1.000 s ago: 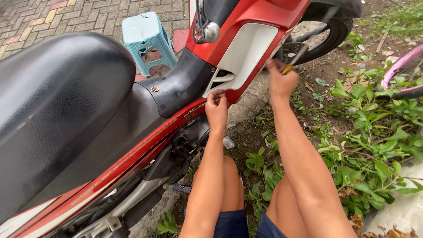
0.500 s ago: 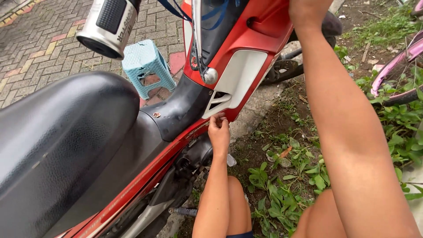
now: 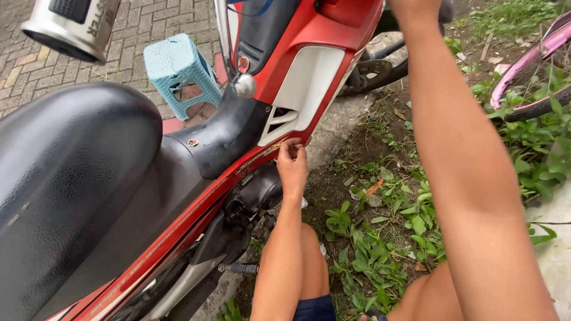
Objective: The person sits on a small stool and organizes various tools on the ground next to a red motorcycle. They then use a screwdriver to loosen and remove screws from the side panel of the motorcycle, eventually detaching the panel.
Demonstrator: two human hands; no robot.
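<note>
A red motorbike with a black seat [image 3: 65,196] stands at my left. My left hand [image 3: 291,163] pinches the lower edge of its white side panel [image 3: 309,83], fingers closed on the red fairing just below. My right arm [image 3: 458,148] reaches up across the view; only the wrist of my right hand [image 3: 410,5] shows at the top edge, near the red front cover, and what it holds is hidden. The engine [image 3: 256,196] sits below the left hand.
A light blue plastic stool [image 3: 178,71] stands on the brick paving behind the bike. A silver exhaust of another bike [image 3: 71,24] hangs at top left. Weeds [image 3: 380,238] and dirt lie at my right, with a pink wheel rim [image 3: 529,71].
My right hand has risen along the front cover and out of the top of the view. My left hand stays on the panel's lower edge. The camera has moved closer.
</note>
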